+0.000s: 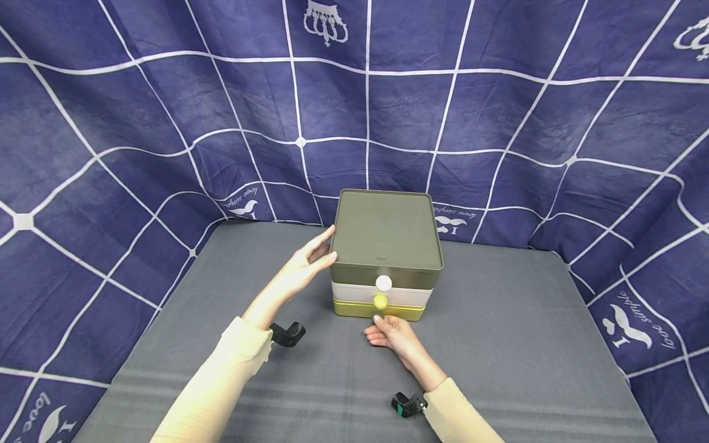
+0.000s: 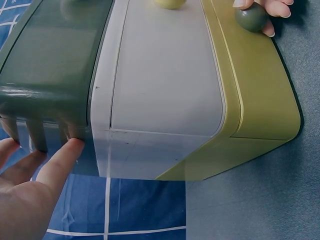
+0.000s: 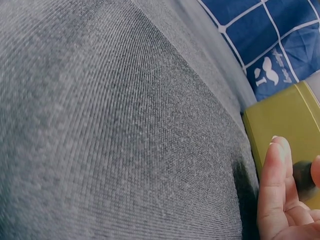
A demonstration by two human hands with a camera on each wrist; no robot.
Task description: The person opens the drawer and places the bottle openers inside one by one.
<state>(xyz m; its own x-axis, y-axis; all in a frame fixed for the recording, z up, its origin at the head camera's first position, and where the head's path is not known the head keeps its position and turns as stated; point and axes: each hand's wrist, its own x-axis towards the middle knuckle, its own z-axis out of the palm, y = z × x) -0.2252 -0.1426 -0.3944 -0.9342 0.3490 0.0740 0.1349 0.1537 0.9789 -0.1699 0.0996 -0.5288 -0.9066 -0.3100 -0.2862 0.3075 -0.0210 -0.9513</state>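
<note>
A small three-tier drawer box stands on the grey cloth. Its top tier [image 1: 388, 231] is dark green, the middle tier [image 2: 165, 75] white, and the bottom drawer [image 2: 260, 90] yellow-olive. My left hand [image 1: 299, 267] rests its extended fingertips against the left side of the green tier. Low at the front, my right hand [image 1: 396, 338] pinches the dark green round knob [image 2: 251, 19] of the bottom drawer, thumb on one side and fingers on the other. From the right wrist, that knob [image 3: 303, 180] shows partly between fingers and thumb.
A white knob [image 1: 383, 283] sits on the green tier and a yellow knob [image 1: 380, 301] on the white one. Grey cloth [image 1: 498, 344] covers the table. Behind and at both sides hangs a blue curtain [image 1: 410, 111] with white grid lines.
</note>
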